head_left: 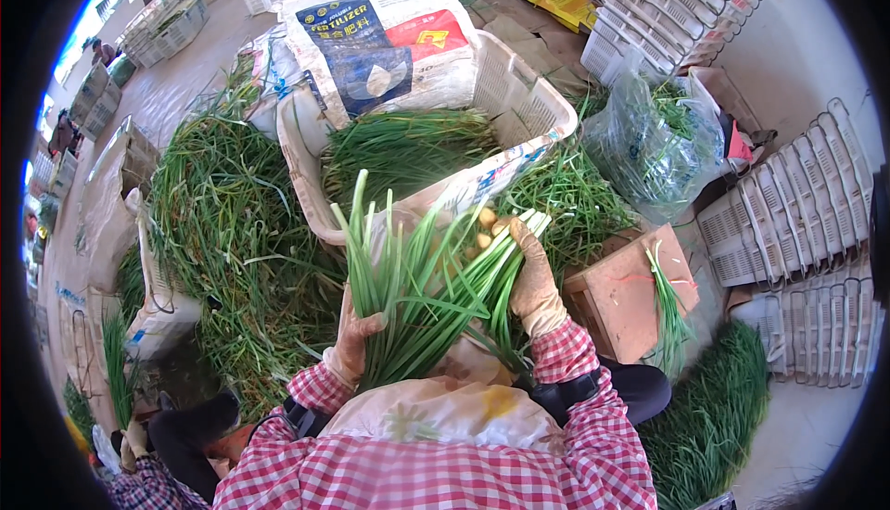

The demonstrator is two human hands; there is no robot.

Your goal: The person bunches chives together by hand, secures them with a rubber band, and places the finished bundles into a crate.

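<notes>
My left hand (353, 346), in a pale soiled glove, grips a bunch of Chinese chives (375, 287) near my lap, its pale cut ends pointing up and away. Farther right, my right hand (534, 280), in a stained glove with bare-looking fingertips, is closed around a second bunch of chives (480, 284) near its pale ends. The leaves of both bunches cross before my apron (445, 406). Just beyond stands a white plastic crate (535, 93) with green chives (410, 141) inside. A fertilizer sack (368, 51) drapes over its far side.
Loose leaves (243, 232) pile up left of the crate. A small brown box (626, 294) at right bears a thin chive bunch (667, 294). More chives (716, 419) lie on the floor. Stacked crates (793, 197) line the wall. At lower left, another person's gloved hand (132, 444) holds chives.
</notes>
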